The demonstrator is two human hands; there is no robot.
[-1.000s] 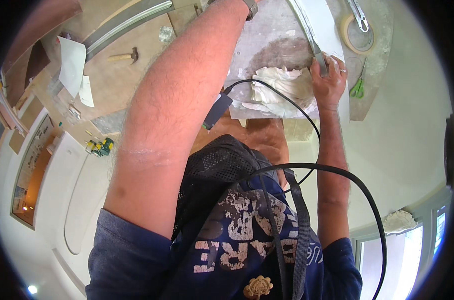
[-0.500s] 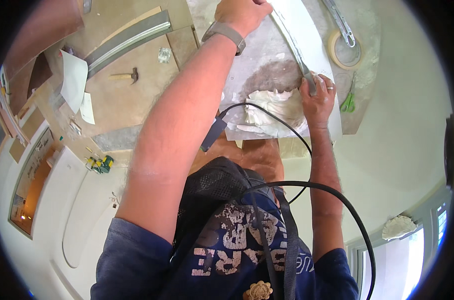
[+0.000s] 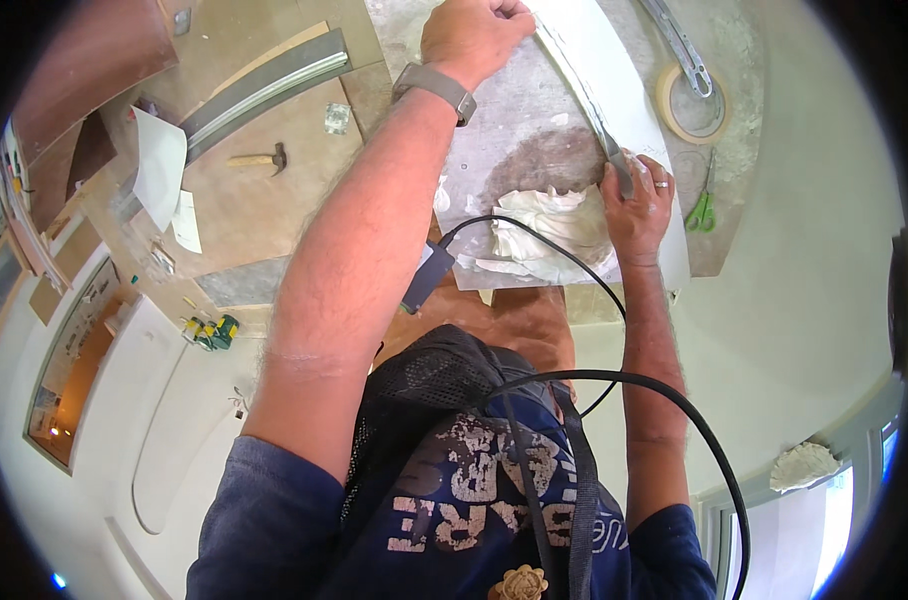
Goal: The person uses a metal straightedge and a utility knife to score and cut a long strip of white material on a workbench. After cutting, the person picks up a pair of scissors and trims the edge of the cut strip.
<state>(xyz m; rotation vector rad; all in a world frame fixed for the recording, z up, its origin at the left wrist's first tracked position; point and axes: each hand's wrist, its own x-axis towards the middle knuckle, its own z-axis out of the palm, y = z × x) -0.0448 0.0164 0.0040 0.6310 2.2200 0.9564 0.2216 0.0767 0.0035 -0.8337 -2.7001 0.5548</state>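
A long narrow strip [image 3: 571, 78], whitish and smeared, runs along the edge of a white sheet [image 3: 599, 60] on the grey board. At its far end my left hand [image 3: 474, 40] is closed, finger and thumb pinched where the strip meets them. My right hand [image 3: 639, 210] is closed on a putty knife [image 3: 617, 165], whose grey metal blade lies against the strip's near end. Just left of that hand sits a folded, soft white mass [image 3: 549, 220]; whether it is plaster or cloth I cannot tell. A dark damp patch [image 3: 539, 160] surrounds its far side.
Right of the sheet lie a tape roll [image 3: 692, 130], a grey metal tool [image 3: 679, 45] and green scissors [image 3: 702, 212]. A hammer [image 3: 264, 160], metal profiles [image 3: 269, 85] and papers [image 3: 161, 165] lie left. A black cable [image 3: 574, 258] loops before my body.
My left hand has shifted slightly left, still at the strip's far end. The right hand and putty knife stay almost in place, while the whole view has moved a little.
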